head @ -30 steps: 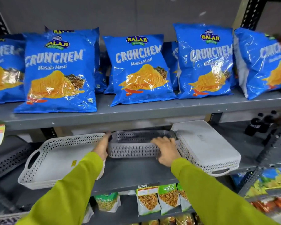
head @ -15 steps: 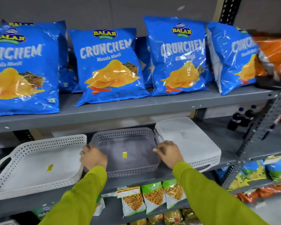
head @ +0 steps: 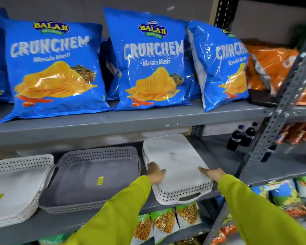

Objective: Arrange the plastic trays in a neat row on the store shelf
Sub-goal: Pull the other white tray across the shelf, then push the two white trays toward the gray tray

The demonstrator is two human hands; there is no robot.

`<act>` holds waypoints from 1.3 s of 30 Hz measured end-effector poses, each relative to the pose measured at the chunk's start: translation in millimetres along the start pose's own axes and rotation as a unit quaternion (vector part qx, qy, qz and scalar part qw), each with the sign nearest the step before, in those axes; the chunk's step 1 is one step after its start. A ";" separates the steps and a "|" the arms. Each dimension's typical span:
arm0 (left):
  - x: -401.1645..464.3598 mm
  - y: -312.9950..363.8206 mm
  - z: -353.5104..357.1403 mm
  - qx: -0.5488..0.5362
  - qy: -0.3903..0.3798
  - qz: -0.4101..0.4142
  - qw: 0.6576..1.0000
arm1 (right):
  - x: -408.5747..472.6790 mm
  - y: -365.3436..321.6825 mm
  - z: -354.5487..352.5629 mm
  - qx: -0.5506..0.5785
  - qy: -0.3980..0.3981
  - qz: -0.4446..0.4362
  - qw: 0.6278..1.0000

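Both hands, left hand (head: 155, 173) and right hand (head: 212, 174), rest open on the upturned white tray (head: 173, 156), askew; next, I judge, square it beside the grey tray (head: 95, 170).

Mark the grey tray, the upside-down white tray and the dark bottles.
grey tray (head: 88, 175): head view, on its flat floor, left of the yellow sticker.
upside-down white tray (head: 173, 156): head view, on its upturned flat base, between the hands.
dark bottles (head: 236, 139): head view, on the body of the nearer bottle.
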State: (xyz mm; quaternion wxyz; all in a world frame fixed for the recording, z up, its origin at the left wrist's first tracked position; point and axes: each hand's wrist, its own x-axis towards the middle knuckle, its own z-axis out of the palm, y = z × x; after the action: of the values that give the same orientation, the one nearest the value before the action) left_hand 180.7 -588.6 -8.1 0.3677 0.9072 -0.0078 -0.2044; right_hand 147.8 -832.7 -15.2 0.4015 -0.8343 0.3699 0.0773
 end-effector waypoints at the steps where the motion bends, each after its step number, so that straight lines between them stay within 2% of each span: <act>1: 1.7 5.6 3.3 -0.016 0.003 -0.016 1.000 | 4.3 -1.0 0.2 0.004 -0.011 -0.005 1.000; 4: 5.3 12.6 5.3 -0.081 0.012 -0.047 0.996 | 39.1 10.6 -3.6 0.014 -0.112 -0.019 0.993; 6: 6.7 12.4 5.7 -0.147 0.003 -0.047 0.988 | 83.6 31.5 -4.2 0.094 -0.146 -0.019 0.985; 8: 4.5 12.4 5.3 -0.220 0.007 -0.033 0.975 | 68.2 25.7 -19.3 0.175 -0.161 -0.013 0.971; 12: 17.2 7.6 11.3 -0.385 0.039 0.025 0.922 | 13.4 -24.7 -58.4 0.281 -0.148 -0.108 0.942; 15: -3.2 26.7 -7.2 -0.486 0.007 0.022 0.874 | -14.2 -57.0 -81.4 0.276 -0.062 -0.193 0.940; 17: -13.7 37.1 -22.8 -0.546 -0.013 0.002 0.838 | -24.4 -69.0 -84.5 0.200 0.010 -0.246 0.948; 18: -15.6 37.5 -30.6 -0.584 -0.011 -0.005 0.812 | -26.8 -69.9 -82.3 0.122 0.062 -0.267 0.954; 20: -18.9 30.3 -44.4 -0.631 0.004 -0.007 0.776 | -32.0 -65.9 -73.3 -0.073 0.137 -0.300 0.941; 22: -18.8 18.5 -50.8 -0.649 0.018 0.002 0.761 | -31.0 -50.7 -60.3 -0.229 0.176 -0.307 0.907; 24: -19.5 3.9 -53.3 -0.633 0.038 0.014 0.773 | -28.1 -30.7 -45.0 -0.311 0.146 -0.316 0.884; 26: -22.2 -13.5 -58.2 -0.595 0.105 0.027 0.796 | -25.4 -9.1 -33.1 -0.356 0.116 -0.304 0.876; 28: -19.7 -42.3 -69.0 -0.518 0.197 0.068 0.830 | -25.4 8.3 -24.2 -0.385 0.110 -0.300 0.866; 31: -31.3 -87.8 -96.0 -0.385 0.276 0.128 0.871 | -5.2 34.5 -12.0 -0.358 0.086 -0.321 0.873; 33: -55.1 -114.8 -122.7 -0.291 0.342 0.134 0.884 | 12.7 46.3 -9.5 -0.372 0.050 -0.320 0.870; 35: -75.7 -154.5 -156.0 -0.182 0.422 0.119 0.880 | 4.8 35.2 -6.0 -0.419 0.012 -0.294 0.859; 37: -94.6 -200.7 -190.4 -0.079 0.477 0.075 0.872 | -22.7 16.1 -8.4 -0.430 0.022 -0.272 0.861; 38: -103.4 -223.6 -206.3 -0.028 0.485 0.041 0.873 | -35.6 5.3 -10.7 -0.407 0.022 -0.265 0.874; 39: -111.6 -247.8 -222.6 0.018 0.477 -0.005 0.879 | -45.7 -8.0 -7.6 -0.335 0.013 -0.259 0.906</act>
State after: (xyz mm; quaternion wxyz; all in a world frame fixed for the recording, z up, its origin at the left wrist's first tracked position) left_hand 128.5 -241.7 10.4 0.3097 0.9013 0.1697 0.2510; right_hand 119.3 -809.7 14.3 0.0999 -0.9869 0.0985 0.0791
